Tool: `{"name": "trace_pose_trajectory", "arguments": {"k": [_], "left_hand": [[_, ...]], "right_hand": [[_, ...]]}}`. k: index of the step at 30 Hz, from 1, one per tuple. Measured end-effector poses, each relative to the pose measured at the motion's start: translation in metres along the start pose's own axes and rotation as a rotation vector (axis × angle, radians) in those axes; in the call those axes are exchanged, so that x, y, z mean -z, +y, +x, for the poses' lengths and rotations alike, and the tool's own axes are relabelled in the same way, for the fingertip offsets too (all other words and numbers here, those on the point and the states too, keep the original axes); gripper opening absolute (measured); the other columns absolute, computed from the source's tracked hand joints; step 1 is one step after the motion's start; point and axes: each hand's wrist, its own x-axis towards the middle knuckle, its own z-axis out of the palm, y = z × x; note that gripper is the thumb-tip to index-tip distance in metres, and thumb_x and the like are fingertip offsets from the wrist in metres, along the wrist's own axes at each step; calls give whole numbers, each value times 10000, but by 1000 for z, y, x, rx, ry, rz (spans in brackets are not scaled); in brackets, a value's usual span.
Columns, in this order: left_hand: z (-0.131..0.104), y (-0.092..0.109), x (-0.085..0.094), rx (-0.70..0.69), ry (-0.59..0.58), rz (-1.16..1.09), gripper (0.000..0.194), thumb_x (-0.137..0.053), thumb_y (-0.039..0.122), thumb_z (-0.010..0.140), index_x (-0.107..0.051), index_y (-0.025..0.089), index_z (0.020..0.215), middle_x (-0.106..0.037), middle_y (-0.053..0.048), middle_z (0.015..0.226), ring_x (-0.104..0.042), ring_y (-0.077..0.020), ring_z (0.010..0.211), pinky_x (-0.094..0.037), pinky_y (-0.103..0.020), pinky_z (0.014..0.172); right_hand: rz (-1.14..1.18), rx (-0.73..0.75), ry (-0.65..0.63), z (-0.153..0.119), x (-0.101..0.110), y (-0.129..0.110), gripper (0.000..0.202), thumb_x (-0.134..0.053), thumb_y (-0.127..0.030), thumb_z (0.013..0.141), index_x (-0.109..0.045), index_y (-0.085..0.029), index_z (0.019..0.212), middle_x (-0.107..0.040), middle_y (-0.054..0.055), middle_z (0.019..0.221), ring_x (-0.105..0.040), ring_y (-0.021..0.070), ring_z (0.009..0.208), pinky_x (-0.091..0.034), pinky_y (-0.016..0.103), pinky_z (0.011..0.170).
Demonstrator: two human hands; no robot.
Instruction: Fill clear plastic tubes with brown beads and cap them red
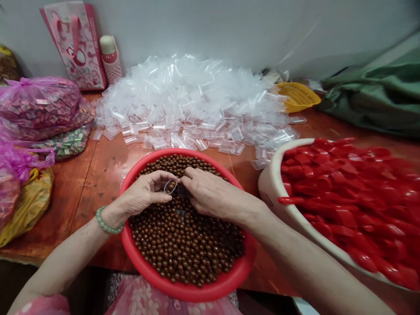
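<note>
My left hand (148, 192), wearing a green bead bracelet (107, 221), pinches a small clear plastic container (166, 187) between thumb and fingers. Its oval mouth faces me, and a brown ball shows inside. Right beside it, my right hand (210, 191) has its fingers bunched together near the container's far side; what they hold is hidden. Both hands are over a red basin (183, 294) of small, shiny brown balls (183, 253).
Behind the basin lies a large heap of clear plastic containers (197, 100). A white tub (277, 175) of red plastic pieces (348, 197) stands right. Purple bags (39, 105) of small packets sit left, near a pink gift bag (75, 48) and a bottle (110, 61). A yellow basket (298, 96) is at the back.
</note>
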Motion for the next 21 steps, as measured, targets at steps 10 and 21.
{"name": "trace_pose_trajectory", "arguments": {"k": [10,21], "left_hand": [[-11,1,9,-98,109,46,409,-710,162,719,-614,186,1116,-671,-64,1145,-627,-187,1074,-457,-360,1008],[-9,9,-12,-33,75,1699,180,-450,80,857,-614,104,928,-605,-155,1034,-608,-282,971,-551,-413,808]], "right_hand": [[358,-14,121,23,-12,-6,283,-685,-174,797,-556,-144,1047,-636,91,1021,-598,245,963,-463,355,840],[86,-38,75,8,-3,-2,99,-621,-174,848,-629,-123,932,-664,123,945,-609,289,950,-453,388,853]]}}
